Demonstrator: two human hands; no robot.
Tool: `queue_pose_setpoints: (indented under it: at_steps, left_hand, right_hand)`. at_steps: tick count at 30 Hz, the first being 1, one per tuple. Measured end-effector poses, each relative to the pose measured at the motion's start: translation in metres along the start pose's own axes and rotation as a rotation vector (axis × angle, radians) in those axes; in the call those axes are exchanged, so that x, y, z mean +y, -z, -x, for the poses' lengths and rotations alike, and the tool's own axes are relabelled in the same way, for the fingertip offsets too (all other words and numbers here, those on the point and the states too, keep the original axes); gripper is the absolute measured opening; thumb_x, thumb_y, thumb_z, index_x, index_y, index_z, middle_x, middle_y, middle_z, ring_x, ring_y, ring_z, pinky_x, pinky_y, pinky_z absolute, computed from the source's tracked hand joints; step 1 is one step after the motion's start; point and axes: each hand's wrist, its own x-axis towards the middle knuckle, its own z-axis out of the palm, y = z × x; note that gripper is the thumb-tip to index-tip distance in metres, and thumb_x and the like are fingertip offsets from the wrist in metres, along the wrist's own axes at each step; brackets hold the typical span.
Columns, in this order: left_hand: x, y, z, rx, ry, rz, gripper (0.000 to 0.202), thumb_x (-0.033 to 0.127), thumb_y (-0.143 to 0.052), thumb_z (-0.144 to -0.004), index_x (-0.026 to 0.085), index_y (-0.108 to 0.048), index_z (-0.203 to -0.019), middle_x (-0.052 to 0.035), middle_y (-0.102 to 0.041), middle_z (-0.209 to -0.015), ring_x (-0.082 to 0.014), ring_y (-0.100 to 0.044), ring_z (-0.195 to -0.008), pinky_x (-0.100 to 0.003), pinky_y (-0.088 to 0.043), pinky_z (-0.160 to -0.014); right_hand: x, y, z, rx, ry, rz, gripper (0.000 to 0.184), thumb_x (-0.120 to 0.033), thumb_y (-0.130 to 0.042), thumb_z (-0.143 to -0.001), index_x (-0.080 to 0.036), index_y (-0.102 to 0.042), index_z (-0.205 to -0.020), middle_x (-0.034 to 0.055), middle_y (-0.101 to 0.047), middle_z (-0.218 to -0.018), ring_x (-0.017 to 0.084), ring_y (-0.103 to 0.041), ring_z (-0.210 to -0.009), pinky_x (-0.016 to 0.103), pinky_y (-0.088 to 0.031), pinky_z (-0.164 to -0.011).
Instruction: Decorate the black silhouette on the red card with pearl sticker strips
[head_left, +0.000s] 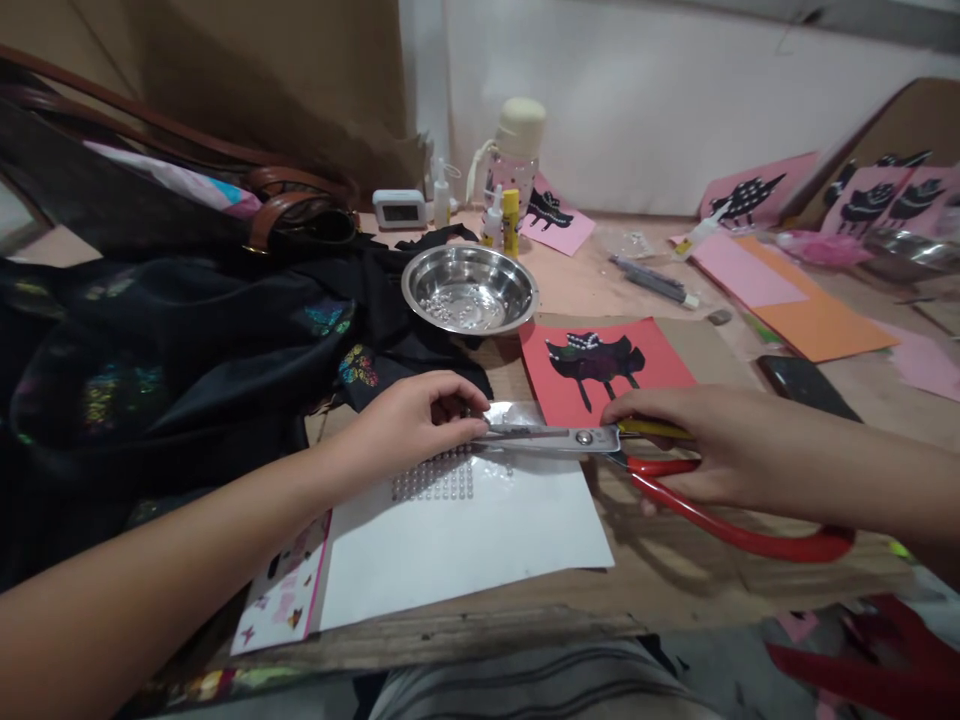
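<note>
My right hand (pixel 697 440) grips a pair of scissors (pixel 555 437) with red handles, its blades pointing left. Under its fingers shows a yellow piece whose kind I cannot make out. At the blade tips, my left hand (pixel 427 420) has thumb and forefinger closed together; what they pinch is hidden. Beneath the blades lies a clear sheet of stick-on pearls (pixel 439 478), its rows partly covered by my left hand. It rests on white paper (pixel 465 550). Just behind, a red card (pixel 660 365) carries a black cutout shape (pixel 600 362) dotted with pearls.
A steel bowl (pixel 470 255) with small beads stands behind my hands. Dark cloth (pixel 187 360) covers the left side. Glue bottles, a glue stick (pixel 511 222) and a water bottle (pixel 517 140) stand at the back. To the right lie a black phone-like slab (pixel 810 388) and orange paper (pixel 817 310).
</note>
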Motion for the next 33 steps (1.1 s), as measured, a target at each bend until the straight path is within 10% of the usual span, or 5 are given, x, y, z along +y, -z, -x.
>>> queue_pose_setpoints:
  at_steps: [21, 33]
  left_hand:
    - [-0.002, -0.001, -0.002, 0.012, -0.072, -0.01, 0.017, 0.031, -0.073, -0.081, 0.02, -0.072, -0.094, -0.0011, -0.066, -0.096, -0.0113, -0.056, -0.071, -0.025, -0.045, -0.065]
    - [-0.001, 0.001, -0.002, 0.04, 0.011, 0.035, 0.027, 0.039, -0.058, -0.093, 0.019, -0.07, -0.106, -0.0043, -0.072, -0.094, -0.0154, -0.061, -0.074, -0.025, -0.047, -0.062]
  right_hand:
    - [-0.002, -0.001, -0.005, -0.244, -0.062, 0.084, 0.019, -0.026, -0.066, -0.082, -0.029, -0.066, -0.102, -0.0025, -0.073, -0.079, 0.018, -0.065, -0.063, 0.024, -0.041, -0.051]
    - [0.005, -0.008, 0.032, -0.013, -0.044, -0.003, 0.041, -0.035, -0.065, -0.084, -0.034, -0.064, -0.125, 0.0047, -0.075, -0.115, 0.029, -0.073, -0.095, 0.035, -0.061, -0.072]
